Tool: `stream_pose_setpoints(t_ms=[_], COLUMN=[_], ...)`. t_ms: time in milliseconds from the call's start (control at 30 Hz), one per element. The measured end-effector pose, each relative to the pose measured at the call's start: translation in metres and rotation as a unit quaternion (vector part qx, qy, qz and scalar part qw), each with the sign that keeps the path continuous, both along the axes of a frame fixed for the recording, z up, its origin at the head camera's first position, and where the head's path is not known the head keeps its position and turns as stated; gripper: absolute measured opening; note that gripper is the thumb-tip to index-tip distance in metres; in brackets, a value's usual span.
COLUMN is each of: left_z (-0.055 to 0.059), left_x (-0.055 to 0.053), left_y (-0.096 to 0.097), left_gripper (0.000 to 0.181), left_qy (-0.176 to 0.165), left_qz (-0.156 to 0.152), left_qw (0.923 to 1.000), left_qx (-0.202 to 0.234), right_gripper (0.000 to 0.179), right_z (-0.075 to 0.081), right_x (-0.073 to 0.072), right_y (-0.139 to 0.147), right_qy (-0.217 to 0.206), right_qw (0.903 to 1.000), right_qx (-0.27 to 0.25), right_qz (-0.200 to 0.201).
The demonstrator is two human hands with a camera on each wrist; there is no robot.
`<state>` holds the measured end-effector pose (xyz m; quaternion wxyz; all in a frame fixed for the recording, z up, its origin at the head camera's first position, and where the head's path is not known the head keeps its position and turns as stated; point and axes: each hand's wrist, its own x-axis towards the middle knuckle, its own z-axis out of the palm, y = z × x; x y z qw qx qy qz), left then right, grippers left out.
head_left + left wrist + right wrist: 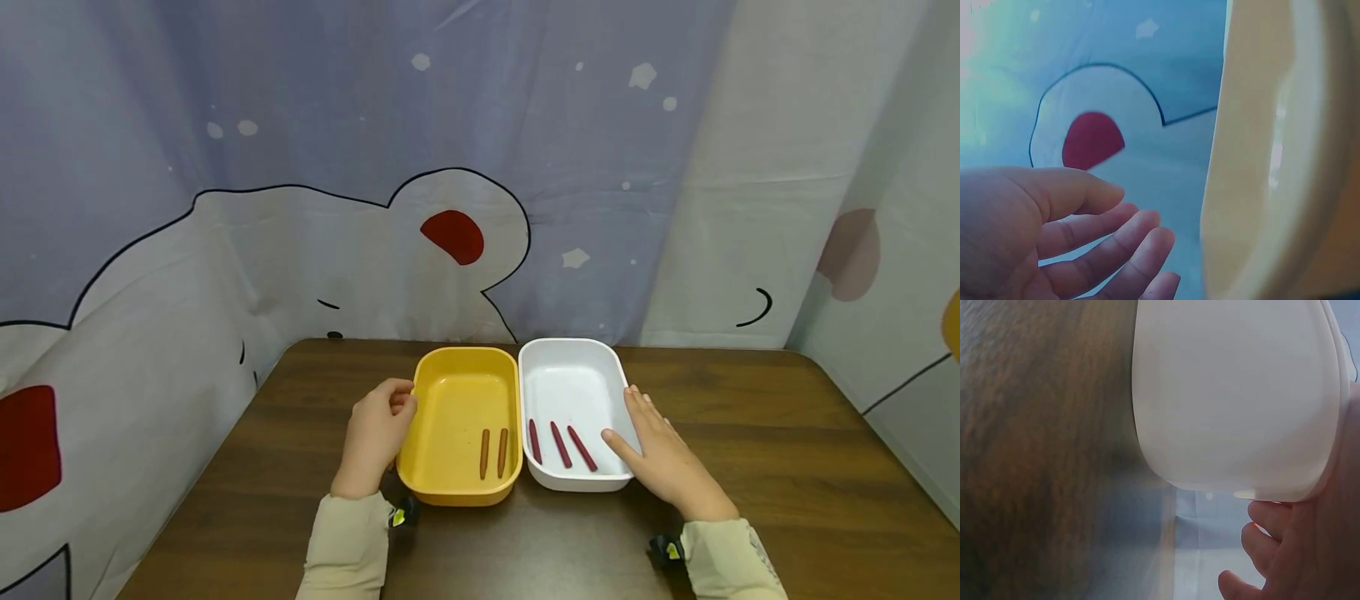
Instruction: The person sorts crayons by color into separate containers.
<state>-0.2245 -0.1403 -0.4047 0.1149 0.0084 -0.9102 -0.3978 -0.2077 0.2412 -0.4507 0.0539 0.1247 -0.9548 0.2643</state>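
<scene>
A yellow tray (450,408) and a white tray (573,383) stand side by side on the table. Two brown crayon-like sticks (484,454) lie in the yellow tray's near right part; three dark red ones (561,444) lie in the near part of the white tray. Beside the yellow tray's left rim is my left hand (375,433), its fingers loosely bent and holding nothing; the left wrist view shows a gap between fingertips and tray. My right hand (670,457) rests against the white tray's right rim, fingers fairly straight, thumb reaching over the inside.
The brown wooden table (757,442) extends to both sides of the trays. Behind it hangs a printed curtain (600,167), close to the trays' far ends. Black wrist devices (663,550) sit below both hands.
</scene>
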Motion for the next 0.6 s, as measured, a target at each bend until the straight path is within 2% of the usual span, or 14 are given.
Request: stream_pose_setpoints(t_ms=[167,333,600], left_z=[-0.005,-0.015,-0.034], left_x=[-0.002,-0.006,-0.014], left_y=[-0.012,-0.020,-0.032], left_gripper=[0.028,0.028,0.031], left_qy=[-0.006,-0.014,-0.080], left_qz=[0.012,0.014,0.016], left_qw=[0.9999,0.9997,0.9967], left_qx=[-0.004,-0.014,-0.006], right_gripper=[0.085,0.086,0.085], right_z=[0.000,-0.001,-0.001], right_x=[0.000,-0.001,-0.001], right_y=[0.001,0.001,0.000], right_qy=[0.001,0.000,0.002], right_qw=[1.0000,1.0000,1.0000], right_qx=[0.001,0.002,0.000], right_qz=[-0.002,-0.002,0.000])
